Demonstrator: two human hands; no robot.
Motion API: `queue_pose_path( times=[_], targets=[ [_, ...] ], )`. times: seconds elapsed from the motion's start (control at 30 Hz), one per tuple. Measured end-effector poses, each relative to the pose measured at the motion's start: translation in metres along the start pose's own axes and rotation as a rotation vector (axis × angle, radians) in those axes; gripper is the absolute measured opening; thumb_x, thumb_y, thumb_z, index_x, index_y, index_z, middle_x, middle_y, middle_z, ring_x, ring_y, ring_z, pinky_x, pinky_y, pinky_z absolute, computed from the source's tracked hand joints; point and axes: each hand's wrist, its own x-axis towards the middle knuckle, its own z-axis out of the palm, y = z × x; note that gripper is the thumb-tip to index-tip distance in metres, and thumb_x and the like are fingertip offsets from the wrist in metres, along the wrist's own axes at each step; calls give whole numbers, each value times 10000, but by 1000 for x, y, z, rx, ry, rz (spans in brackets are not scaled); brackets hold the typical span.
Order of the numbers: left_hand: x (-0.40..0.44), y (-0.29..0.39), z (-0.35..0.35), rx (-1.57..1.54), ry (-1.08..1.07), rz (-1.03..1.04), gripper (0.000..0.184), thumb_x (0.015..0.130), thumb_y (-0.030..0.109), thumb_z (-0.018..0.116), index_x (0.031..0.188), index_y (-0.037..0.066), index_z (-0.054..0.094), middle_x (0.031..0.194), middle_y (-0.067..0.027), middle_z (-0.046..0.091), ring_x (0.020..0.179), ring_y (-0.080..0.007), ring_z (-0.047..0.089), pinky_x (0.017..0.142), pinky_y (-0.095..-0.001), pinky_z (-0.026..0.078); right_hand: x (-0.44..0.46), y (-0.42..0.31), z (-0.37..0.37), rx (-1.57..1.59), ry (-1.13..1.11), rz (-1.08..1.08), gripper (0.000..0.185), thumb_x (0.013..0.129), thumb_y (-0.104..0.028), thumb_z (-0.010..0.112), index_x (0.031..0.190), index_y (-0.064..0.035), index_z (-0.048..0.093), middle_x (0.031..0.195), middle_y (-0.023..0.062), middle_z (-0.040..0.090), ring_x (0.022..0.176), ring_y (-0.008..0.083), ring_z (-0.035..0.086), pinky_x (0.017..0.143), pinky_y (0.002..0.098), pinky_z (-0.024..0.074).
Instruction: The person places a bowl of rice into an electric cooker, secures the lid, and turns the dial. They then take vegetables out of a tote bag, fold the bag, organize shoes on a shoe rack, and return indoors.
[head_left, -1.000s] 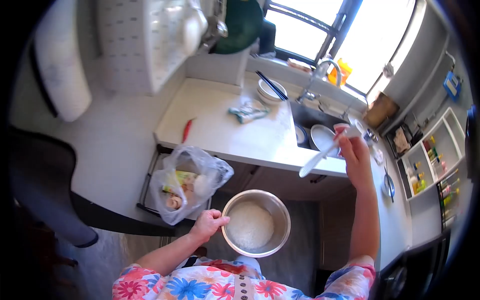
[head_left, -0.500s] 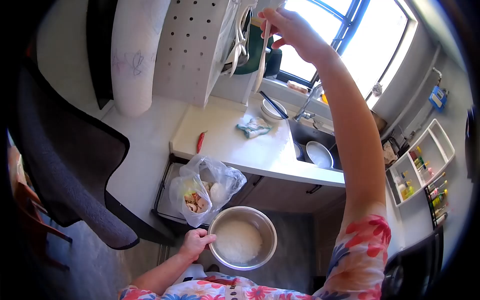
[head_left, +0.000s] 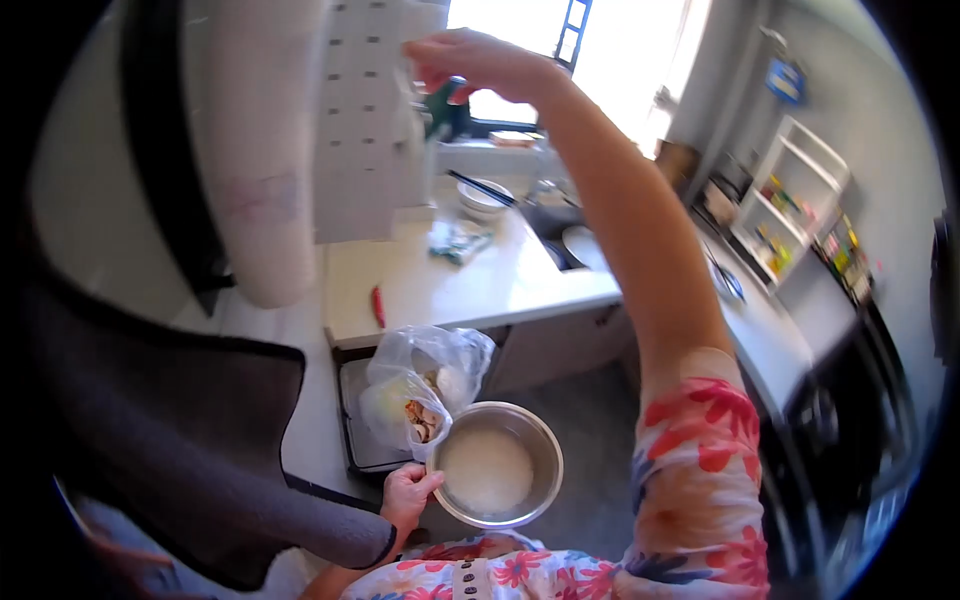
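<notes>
My left hand grips the rim of a round metal pot, thumb over the edge. Inside lies a pale, whitish layer that looks like rice in cloudy water. My right hand is raised high beside the edge of a white perforated panel. Its fingers are pinched together, but blur and the panel hide what they hold. Touching the pot's far left side is a clear plastic bag with food scraps in it, hung at an open drawer.
On the counter lie a red chili and a crumpled cloth. White bowls with dark chopsticks across them stand near the sink. A dark grey towel hangs close on the left. A white rack stands right.
My view has turned, shifting the counter leftward. My right hand has moved to the panel's edge; the long pale utensil it held is no longer clearly visible. My left hand still holds the pot.
</notes>
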Motion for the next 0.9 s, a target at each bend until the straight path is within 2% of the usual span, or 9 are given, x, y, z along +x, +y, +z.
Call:
queue_pose_path(
  times=[0.13,0.2,0.23,0.3,0.37,0.47,0.57,0.7,0.9],
  targets=[
    [-2,-4,-27,0,-118,-40,86,746,86,590,727,3,582,661,-40,582,530,-108,544,503,-232,466,-73,24,35,88,292,50,379,786,-404,549,921,-54,598,776,23,594,699,106,542,588,234,434],
    [-5,-8,-36,18,-167,-63,81,742,89,592,716,15,572,658,-36,578,523,-105,536,492,-234,464,-138,66,65,-82,261,98,282,790,-329,543,855,-64,612,736,90,602,608,210,560,566,333,448],
    [-5,-15,-39,23,-193,-73,82,741,91,594,715,17,570,656,-35,577,522,-102,534,490,-233,464,-185,68,82,-181,148,224,257,775,-298,563,841,-55,614,755,140,592,657,244,567,606,339,453],
    [-12,-16,-43,48,-230,-53,81,740,96,595,722,22,567,656,-29,574,522,-90,528,479,-222,453,-280,95,128,-191,60,451,256,796,-275,532,870,-40,599,771,148,596,740,257,568,672,351,448],
    [-24,0,-39,18,-281,-80,77,742,94,593,724,25,565,658,-29,575,523,-82,525,470,-214,443,-368,83,167,79,41,791,311,824,-297,490,866,0,574,732,121,597,647,222,574,604,355,462],
    [-30,-2,-41,86,-356,-39,80,750,91,587,704,36,551,651,-21,565,532,-72,519,472,-204,440,-460,43,213,483,107,1108,353,857,-362,451,887,-31,568,688,46,592,567,111,559,467,244,459],
    [-45,0,-38,61,-441,-47,110,757,85,579,668,48,525,635,-9,549,516,-60,498,472,-195,437,-493,-23,237,817,381,1148,282,876,-305,444,832,-48,552,636,12,566,498,73,525,417,203,426],
    [-67,-12,-37,113,-548,-116,93,769,86,583,711,23,548,630,12,533,538,-39,481,495,-178,406,-526,-68,277,795,681,1141,250,866,-255,478,752,-38,527,568,-1,523,425,66,481,372,205,392],
    [-110,-39,-48,282,-680,-146,140,783,122,578,734,-8,566,690,-8,549,538,-46,478,492,-177,402,-580,-127,321,765,863,1241,223,863,-221,486,733,-45,531,534,-2,510,386,67,453,339,200,361]
  ],
)
